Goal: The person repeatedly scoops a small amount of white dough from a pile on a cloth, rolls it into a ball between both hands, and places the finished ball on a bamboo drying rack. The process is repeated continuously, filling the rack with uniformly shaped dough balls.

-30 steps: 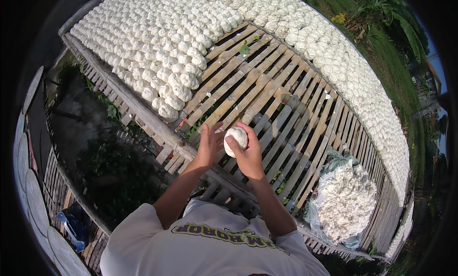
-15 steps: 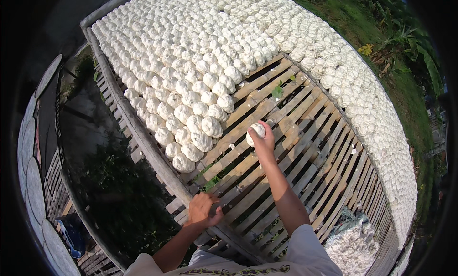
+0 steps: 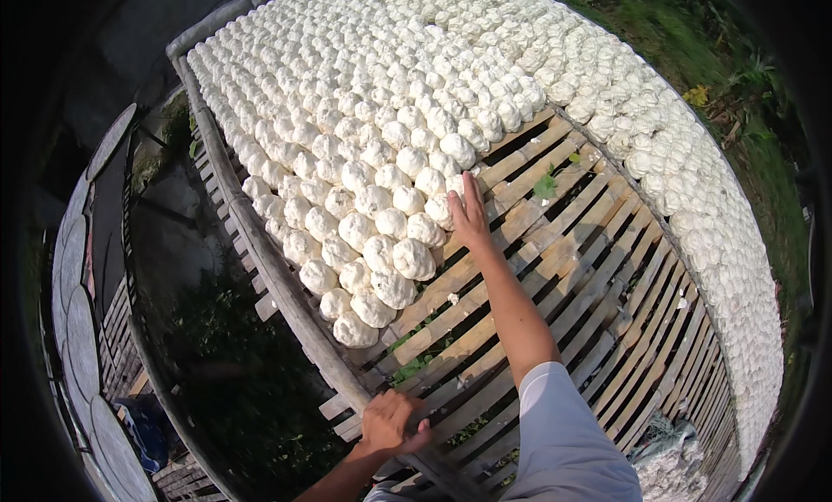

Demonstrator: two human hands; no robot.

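My right hand [image 3: 471, 218] reaches out to the edge of the laid-out rows, its fingers and thumb against a lumpy white ball [image 3: 457, 183]. That ball touches its neighbours, and my fingers hide part of it. What the balls are made of I cannot tell. Rows of similar white balls [image 3: 355, 229] sit packed together on the slatted bamboo rack [image 3: 537, 264]. Close to my body, my left hand [image 3: 392, 422] is closed over the pole rail [image 3: 290, 307] along the rack's left side.
A curved bed of flatter white lumps [image 3: 693, 190] runs along the right. White material spills from a torn sack [image 3: 672, 463] at the lower right. Gaps show between the slats, with small green leaves [image 3: 546, 186] poking through. Grey round-ended sheets [image 3: 74, 259] stand far left.
My right hand has carried the white ball forward from over the bare slats to the rows' edge. My left hand stays on the rail. The whole view has shifted slightly.
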